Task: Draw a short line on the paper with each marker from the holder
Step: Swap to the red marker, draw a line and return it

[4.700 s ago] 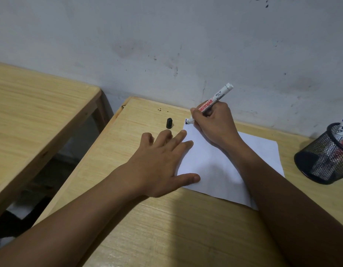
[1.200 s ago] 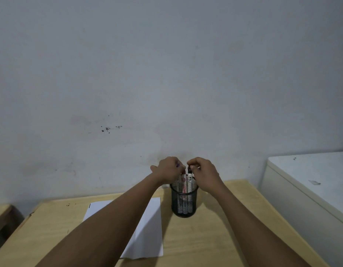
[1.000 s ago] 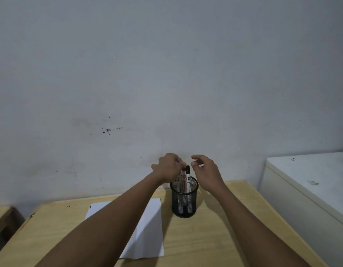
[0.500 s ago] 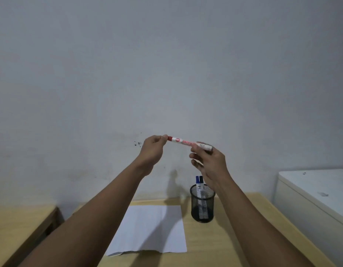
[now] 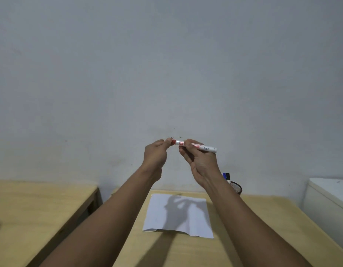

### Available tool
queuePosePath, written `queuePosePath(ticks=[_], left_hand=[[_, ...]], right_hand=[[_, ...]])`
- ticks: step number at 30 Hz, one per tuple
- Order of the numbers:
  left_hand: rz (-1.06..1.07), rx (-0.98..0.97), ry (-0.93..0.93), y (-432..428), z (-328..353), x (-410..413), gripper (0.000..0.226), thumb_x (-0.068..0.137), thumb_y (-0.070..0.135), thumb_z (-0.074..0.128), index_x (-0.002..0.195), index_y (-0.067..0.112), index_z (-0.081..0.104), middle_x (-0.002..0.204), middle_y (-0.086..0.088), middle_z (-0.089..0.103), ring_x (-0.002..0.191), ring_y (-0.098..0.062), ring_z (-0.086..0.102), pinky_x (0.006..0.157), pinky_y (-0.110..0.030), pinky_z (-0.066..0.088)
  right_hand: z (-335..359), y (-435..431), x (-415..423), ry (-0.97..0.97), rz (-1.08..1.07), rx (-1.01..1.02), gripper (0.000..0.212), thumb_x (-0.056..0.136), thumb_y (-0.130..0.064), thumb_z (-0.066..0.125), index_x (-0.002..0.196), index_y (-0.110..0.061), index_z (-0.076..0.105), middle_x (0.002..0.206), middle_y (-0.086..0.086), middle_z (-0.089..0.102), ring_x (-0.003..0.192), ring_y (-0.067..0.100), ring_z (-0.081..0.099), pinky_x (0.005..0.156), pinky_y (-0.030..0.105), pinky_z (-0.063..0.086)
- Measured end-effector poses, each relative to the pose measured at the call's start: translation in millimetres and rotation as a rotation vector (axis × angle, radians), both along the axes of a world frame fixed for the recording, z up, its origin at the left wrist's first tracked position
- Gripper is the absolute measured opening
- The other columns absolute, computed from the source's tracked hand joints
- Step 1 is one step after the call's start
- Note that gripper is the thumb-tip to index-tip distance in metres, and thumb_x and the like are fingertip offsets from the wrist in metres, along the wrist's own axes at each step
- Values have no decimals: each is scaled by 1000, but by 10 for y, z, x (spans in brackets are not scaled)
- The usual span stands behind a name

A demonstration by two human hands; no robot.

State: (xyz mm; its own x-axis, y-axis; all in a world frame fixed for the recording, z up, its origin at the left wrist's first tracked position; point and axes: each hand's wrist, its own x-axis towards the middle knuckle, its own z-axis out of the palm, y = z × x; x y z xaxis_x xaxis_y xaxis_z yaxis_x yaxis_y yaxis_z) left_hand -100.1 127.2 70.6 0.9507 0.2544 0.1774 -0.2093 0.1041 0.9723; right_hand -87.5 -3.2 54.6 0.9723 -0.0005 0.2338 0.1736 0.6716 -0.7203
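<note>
A white marker (image 5: 202, 147) with a red cap (image 5: 173, 142) is held level in the air, well above the desk. My right hand (image 5: 198, 160) grips its barrel. My left hand (image 5: 155, 155) pinches the red cap between thumb and fingers. Below lies the white paper (image 5: 178, 214) on the wooden desk (image 5: 243, 237), with a small black mark at its far left corner. The black mesh holder (image 5: 236, 187) stands behind my right forearm, a blue-capped and a black-capped marker (image 5: 226, 177) sticking up from it.
A second wooden table (image 5: 32, 212) stands to the left, across a gap. A white cabinet (image 5: 330, 201) sits at the right edge. A plain wall rises directly behind the desk.
The red-capped marker came out of the holder and was raised into the air. My left hand has closed further over its cap. The view has shifted to the left.
</note>
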Motion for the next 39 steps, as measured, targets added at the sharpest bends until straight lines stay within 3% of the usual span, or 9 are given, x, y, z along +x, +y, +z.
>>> queuePosePath(ticks=[6, 9, 15, 17, 20, 23, 31, 36, 39], left_hand=[[57, -106, 89, 196, -54, 128, 29, 92, 35, 67, 116, 17, 69, 146, 1, 52, 134, -21, 46, 99, -43, 31], [66, -86, 120, 298, -139, 199, 41, 92, 35, 67, 126, 13, 64, 147, -1, 51, 136, -22, 44, 101, -44, 31], [98, 57, 177, 562, -442, 284, 22, 94, 33, 63, 92, 19, 79, 109, -5, 62, 113, -22, 51, 89, -34, 34], [157, 248, 89, 692, -664, 340, 24, 90, 42, 63, 80, 27, 79, 107, 5, 67, 110, -17, 56, 94, -36, 36], [311, 745, 177, 895, -1050, 427, 28, 85, 53, 62, 73, 32, 76, 119, 15, 61, 116, -16, 53, 92, -45, 29], [310, 923, 282, 1053, -1416, 485, 21, 84, 48, 67, 70, 33, 75, 128, 12, 58, 123, -18, 50, 94, -47, 27], [292, 1003, 457, 1244, -2064, 637, 13, 85, 45, 68, 84, 35, 76, 126, 13, 59, 124, -17, 47, 84, -42, 20], [233, 1059, 376, 1247, -2046, 624, 22, 85, 51, 64, 99, 38, 74, 135, 8, 53, 129, -19, 42, 95, -46, 21], [366, 1105, 222, 1177, -1995, 502, 41, 83, 59, 61, 116, 36, 65, 133, 6, 48, 126, -17, 41, 99, -45, 20]], right_hand=[[-106, 165, 49, -89, -22, -122, 8, 87, 3, 73, 93, -2, 75, 89, 12, 74, 85, 21, 74, 88, 29, 61], [-239, 206, 110, -116, -21, -206, 13, 87, 1, 74, 97, -6, 77, 92, 13, 75, 88, 20, 72, 89, 27, 58], [-592, 223, 237, -87, 26, -276, 15, 88, 1, 74, 101, -6, 77, 95, 9, 79, 93, 20, 73, 92, 29, 58], [-707, 213, 277, -59, 24, -261, 14, 85, -1, 76, 99, -3, 76, 95, 15, 77, 94, 24, 74, 92, 31, 59], [-885, 194, 345, 6, 0, -263, 16, 80, 3, 80, 95, -1, 76, 93, 18, 75, 91, 27, 72, 90, 33, 60], [-1055, 155, 401, 41, -20, -299, 19, 77, 3, 81, 95, 1, 75, 94, 20, 75, 89, 28, 73, 83, 30, 61], [-1499, 268, 701, 150, 11, -333, 17, 83, 3, 76, 99, 2, 70, 88, 21, 74, 74, 24, 74, 76, 26, 62], [-1438, 263, 724, 150, 15, -311, 12, 86, 2, 74, 97, 1, 69, 85, 19, 75, 75, 26, 75, 78, 30, 64], [-1427, 328, 783, 102, 15, -363, 15, 84, 6, 76, 97, 3, 67, 83, 17, 76, 76, 26, 76, 81, 33, 64]])
